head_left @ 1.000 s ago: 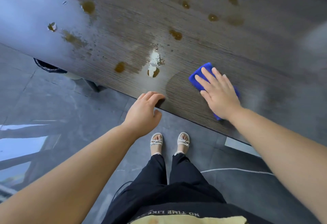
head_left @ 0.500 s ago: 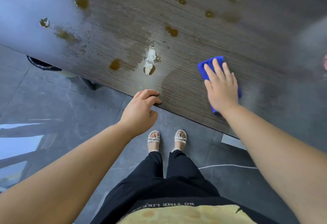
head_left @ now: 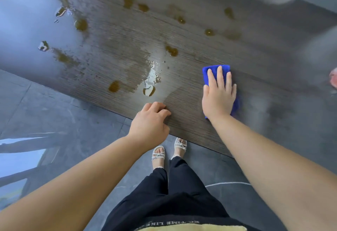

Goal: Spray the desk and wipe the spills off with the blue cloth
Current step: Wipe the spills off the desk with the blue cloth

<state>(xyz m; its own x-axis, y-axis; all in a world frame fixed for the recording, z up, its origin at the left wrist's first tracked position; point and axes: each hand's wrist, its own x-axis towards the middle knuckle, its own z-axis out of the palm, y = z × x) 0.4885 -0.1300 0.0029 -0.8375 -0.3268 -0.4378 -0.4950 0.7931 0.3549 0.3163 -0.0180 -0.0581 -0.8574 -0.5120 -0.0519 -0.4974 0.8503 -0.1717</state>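
Blue cloth point(head_left: 224, 68) under right hand point(head_left: 218, 99); hem point(head_left: 164, 223): "TIME LIKE".

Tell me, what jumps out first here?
The bright blue cloth catches the eye first, pressed flat under the right hand near the front of the desk. Brown spills dot the dark wood to its left and farther back, with a shiny puddle among them. The left hand rests at the front edge.

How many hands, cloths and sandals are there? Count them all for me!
hands: 2, left hand and right hand
cloth: 1
sandals: 2
total: 5
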